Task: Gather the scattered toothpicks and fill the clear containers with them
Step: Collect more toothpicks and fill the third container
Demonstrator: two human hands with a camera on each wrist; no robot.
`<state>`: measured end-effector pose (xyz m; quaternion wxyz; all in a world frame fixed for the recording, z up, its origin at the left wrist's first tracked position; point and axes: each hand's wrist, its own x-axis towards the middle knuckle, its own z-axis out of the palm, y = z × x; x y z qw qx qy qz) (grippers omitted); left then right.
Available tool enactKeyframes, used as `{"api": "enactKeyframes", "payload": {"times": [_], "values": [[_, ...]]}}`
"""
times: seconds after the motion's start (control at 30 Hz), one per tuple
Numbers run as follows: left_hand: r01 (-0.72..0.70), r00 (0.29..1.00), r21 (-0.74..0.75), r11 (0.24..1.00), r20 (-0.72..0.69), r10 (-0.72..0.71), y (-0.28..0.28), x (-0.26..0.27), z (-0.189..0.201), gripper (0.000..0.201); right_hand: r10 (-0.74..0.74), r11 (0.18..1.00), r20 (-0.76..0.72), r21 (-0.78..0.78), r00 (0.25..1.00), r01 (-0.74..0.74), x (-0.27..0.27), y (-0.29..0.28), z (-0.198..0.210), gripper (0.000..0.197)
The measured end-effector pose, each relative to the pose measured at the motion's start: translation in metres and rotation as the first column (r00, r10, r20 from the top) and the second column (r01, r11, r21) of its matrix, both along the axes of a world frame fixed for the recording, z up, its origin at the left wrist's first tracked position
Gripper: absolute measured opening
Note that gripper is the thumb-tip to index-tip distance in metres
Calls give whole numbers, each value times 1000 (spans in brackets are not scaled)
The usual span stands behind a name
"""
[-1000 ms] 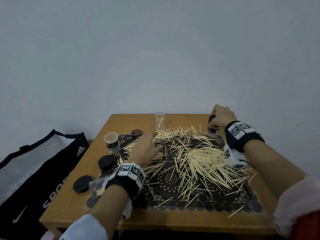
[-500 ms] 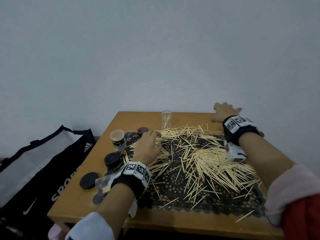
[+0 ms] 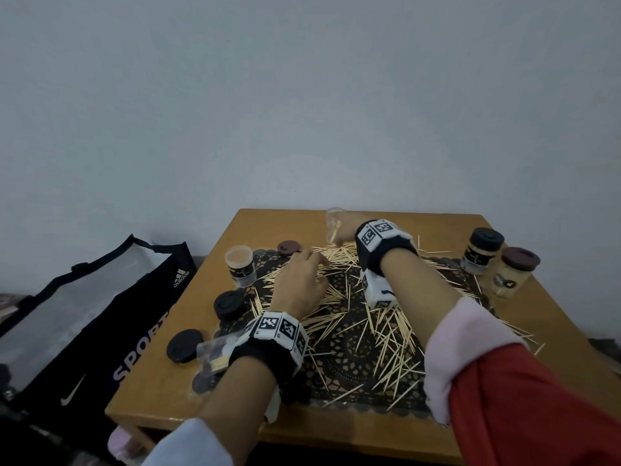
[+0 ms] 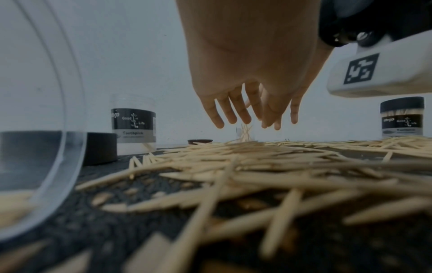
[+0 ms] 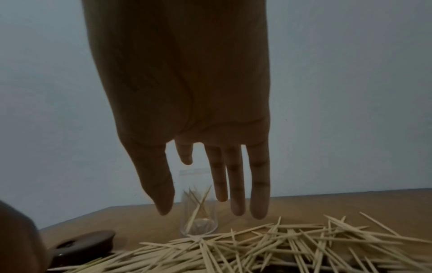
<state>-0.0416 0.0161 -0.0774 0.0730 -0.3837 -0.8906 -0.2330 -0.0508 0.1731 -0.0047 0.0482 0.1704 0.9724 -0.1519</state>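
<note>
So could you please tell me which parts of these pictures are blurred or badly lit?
Left wrist view: the nearest toothpicks are out of focus. Right wrist view: the right hand is dark against the pale wall. Head view: dim, with straight edges bowed.

Wooden table point(image 3: 524, 317), black lace mat point(image 3: 346, 361), sports bag point(image 3: 100, 317), grey wall point(image 3: 302, 95)

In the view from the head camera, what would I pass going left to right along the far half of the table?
Open labelled container → brown lid → left hand → clear container with a few toothpicks → right hand → black-lidded full container → brown-lidded full container.
</note>
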Motion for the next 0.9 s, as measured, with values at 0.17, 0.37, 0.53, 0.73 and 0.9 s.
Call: {"api": "enactKeyframes", "payload": {"times": [0.17,0.37,0.53,0.73,0.9], "values": [[-3,1000,-9,1000,-11,3,0,-2,-1,31,-74,996,-128,-53,989,67,-1,9,-6,23],[-51,998,-1,999,-32,50,0,-3,-1,37,-279,896,-310,-425,909,130,5,28,-17,24],[-56,993,99,994,-96,65,2,-7,-5,58,-223,739,-289,-673,931,-32,25,32,-9,25],[78,971,237,968,-240,-19,4,-7,-4,71,102,709,-246,-662,964,-244,66,26,1,34],[108,952,162,981,-300,-55,3,-5,-4,46,101,727,-206,-652,973,-214,92,47,2,24]]}}
